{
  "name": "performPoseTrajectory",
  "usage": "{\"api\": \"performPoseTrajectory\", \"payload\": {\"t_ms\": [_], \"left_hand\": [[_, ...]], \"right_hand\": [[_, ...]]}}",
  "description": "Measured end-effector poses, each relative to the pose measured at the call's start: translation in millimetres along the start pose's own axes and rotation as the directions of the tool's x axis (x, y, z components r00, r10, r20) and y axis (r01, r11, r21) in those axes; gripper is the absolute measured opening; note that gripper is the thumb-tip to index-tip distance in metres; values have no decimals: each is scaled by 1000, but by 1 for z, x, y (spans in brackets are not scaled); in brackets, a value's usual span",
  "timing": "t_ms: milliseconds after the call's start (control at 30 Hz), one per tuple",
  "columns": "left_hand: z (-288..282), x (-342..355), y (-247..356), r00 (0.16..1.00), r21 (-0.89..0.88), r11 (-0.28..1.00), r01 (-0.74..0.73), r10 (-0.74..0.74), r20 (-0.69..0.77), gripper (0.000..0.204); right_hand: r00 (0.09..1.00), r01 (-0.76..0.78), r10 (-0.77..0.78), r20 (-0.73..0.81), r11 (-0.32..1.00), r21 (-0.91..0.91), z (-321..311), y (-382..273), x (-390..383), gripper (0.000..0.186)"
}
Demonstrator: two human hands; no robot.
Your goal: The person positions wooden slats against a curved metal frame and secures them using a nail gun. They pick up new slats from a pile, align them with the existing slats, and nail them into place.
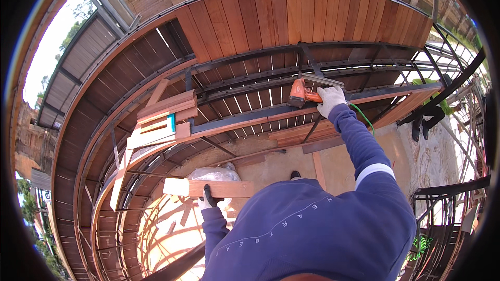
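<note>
My right hand [331, 101], in a pale work glove, is closed round the handle of an orange nail gun [298, 92]. The nail gun rests on or just above a curved dark metal rail [245, 119], and a green air hose [363, 117] trails from it to the right. Lower down on the left, my left hand [209, 198], in a glove with dark fingers, grips a reddish-brown wooden board [182, 187] near its middle. The board lies level, well below the rail; my sleeve and torso hide its surroundings on the right.
Cut boards [169, 106] lie stacked on the curved frame at left, beside a small teal item [171, 123]. Fitted planks [302, 13] cover the far tier. A plastic-wrapped bundle [216, 173] lies below. A person in green [442, 105] is at the right among metal bars.
</note>
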State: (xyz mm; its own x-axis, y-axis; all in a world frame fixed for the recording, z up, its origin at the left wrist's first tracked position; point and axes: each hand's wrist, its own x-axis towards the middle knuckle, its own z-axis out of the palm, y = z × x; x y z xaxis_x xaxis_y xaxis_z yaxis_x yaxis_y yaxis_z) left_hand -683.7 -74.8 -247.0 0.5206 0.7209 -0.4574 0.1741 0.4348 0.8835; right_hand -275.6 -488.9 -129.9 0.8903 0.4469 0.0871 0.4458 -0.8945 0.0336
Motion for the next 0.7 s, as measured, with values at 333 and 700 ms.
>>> {"api": "performPoseTrajectory", "payload": {"t_ms": [333,700], "left_hand": [[148,-60,31,982,204,960,-191,186,41,24],[131,-73,-10,959,209,937,-279,282,11,40]], "right_hand": [[981,195,-194,-20,978,77,-5,18,11,49],[962,237,-247,117,967,97,-14,17,29,49]]}}
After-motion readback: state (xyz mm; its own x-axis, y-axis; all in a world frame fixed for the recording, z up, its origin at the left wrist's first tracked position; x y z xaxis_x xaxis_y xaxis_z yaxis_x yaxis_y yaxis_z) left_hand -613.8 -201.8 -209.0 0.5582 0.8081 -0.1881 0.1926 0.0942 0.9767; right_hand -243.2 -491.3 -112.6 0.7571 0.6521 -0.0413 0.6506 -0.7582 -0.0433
